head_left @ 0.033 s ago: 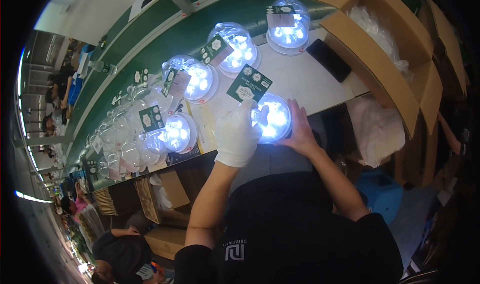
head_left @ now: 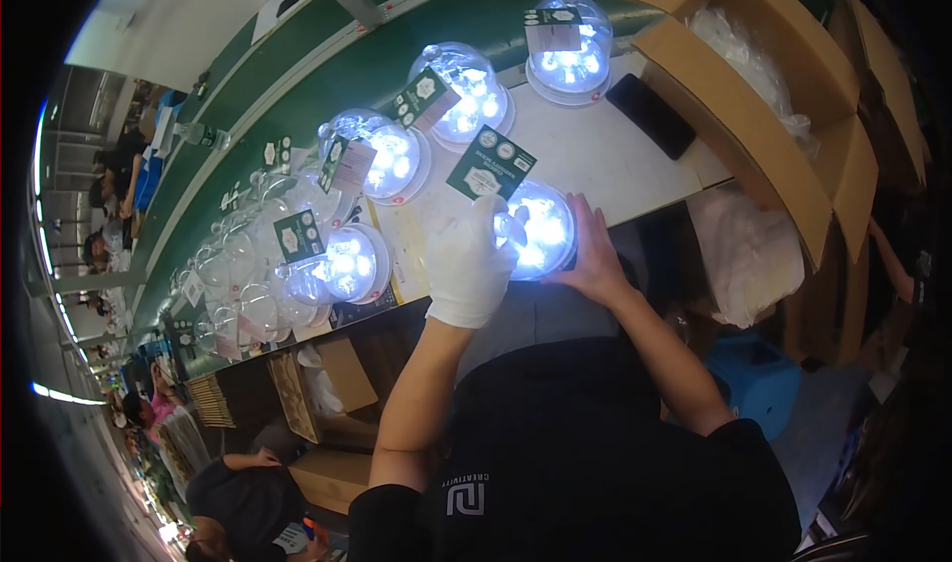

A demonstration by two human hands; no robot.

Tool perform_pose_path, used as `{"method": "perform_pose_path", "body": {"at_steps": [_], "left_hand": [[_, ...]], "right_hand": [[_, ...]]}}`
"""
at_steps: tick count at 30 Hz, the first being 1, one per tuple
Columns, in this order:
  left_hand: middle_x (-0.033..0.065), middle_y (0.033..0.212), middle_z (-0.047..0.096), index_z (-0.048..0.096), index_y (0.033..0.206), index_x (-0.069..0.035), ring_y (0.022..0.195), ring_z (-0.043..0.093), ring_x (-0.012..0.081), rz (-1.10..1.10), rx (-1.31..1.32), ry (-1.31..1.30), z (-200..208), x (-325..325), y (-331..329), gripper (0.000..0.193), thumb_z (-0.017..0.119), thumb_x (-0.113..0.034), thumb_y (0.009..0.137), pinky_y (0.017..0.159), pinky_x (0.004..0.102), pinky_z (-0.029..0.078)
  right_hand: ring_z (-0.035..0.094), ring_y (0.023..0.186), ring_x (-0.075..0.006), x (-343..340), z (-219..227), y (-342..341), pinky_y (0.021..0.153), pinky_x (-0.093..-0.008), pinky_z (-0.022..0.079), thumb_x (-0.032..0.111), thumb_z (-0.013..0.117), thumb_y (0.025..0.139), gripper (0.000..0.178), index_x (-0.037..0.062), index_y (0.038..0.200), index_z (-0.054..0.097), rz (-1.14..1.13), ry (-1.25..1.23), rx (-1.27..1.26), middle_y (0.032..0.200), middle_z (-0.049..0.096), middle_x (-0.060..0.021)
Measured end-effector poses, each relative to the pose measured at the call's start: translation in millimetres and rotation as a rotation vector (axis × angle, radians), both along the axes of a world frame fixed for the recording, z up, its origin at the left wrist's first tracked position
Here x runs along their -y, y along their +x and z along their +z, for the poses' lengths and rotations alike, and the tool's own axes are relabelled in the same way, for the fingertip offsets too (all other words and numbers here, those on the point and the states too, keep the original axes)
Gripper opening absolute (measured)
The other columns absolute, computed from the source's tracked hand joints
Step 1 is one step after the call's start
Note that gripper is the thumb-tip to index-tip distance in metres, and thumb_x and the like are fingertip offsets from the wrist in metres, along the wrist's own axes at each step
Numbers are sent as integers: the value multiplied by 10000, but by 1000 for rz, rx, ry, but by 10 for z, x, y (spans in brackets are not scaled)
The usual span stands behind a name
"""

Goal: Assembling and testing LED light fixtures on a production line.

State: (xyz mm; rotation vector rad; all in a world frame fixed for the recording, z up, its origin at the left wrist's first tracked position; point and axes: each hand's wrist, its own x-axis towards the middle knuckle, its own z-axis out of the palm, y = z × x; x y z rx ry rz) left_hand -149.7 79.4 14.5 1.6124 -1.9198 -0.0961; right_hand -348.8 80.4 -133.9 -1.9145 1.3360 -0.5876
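Observation:
A lit clear dome lamp (head_left: 543, 227) lies tilted at the bench's near edge, glowing white inside. My left hand (head_left: 464, 273), in a white glove, has its fingers closed around the dome's top end. Against the base on the other side rests my bare right hand (head_left: 597, 260), fingers stretched along the rim and thumb underneath. From the dome's top hangs a square green card tag (head_left: 491, 164). More lit domes stand beyond: one at the far right (head_left: 569, 52), another left of it (head_left: 461, 96), then a third (head_left: 372, 156). Nearer, a lit dome (head_left: 347, 263) lies left of my glove.
Several unlit clear domes (head_left: 233, 265) crowd the bench's left part. A black phone-like slab (head_left: 651, 116) lies beside an open cardboard box (head_left: 734, 116) holding clear plastic bags. A blue stool (head_left: 754, 384) stands below at right. Other people (head_left: 243, 493) are at the left.

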Motion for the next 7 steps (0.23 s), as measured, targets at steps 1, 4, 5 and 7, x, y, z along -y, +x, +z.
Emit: {"method": "perform_pose_path", "body": {"at_steps": [1,4,5,7], "left_hand": [[124,733,659,642,931,-64,631,651,302,20,-2,-56,-56,37,9,189,782,-176,872,592,418,494],[162,900,675,651,940,-59,776,662,324,10,2,-1,-83,34,-27,168,767,-164,878,666,411,502],[178,987,678,651,942,-59,848,664,337,23,12,5,-76,36,-48,166,764,-164,879,701,410,505],[188,1026,642,618,1146,-128,883,648,378,8,-7,-88,-172,63,-70,370,770,-140,809,757,476,503]], "right_hand": [[186,1561,-427,40,-25,28,1281,-555,144,379,991,590,1410,53,1626,91,-34,60,3,1673,219,-230],[235,1546,-418,110,-61,1,1275,-563,160,358,987,593,1401,23,1615,89,-9,12,-19,1662,266,-210],[269,1543,-380,113,-64,-5,1272,-557,178,333,988,592,1401,-17,1605,85,36,-55,-19,1647,307,-206],[261,1550,-366,120,-47,6,1271,-558,177,338,986,606,1370,-2,1609,117,62,-47,26,1673,261,-191]]}}
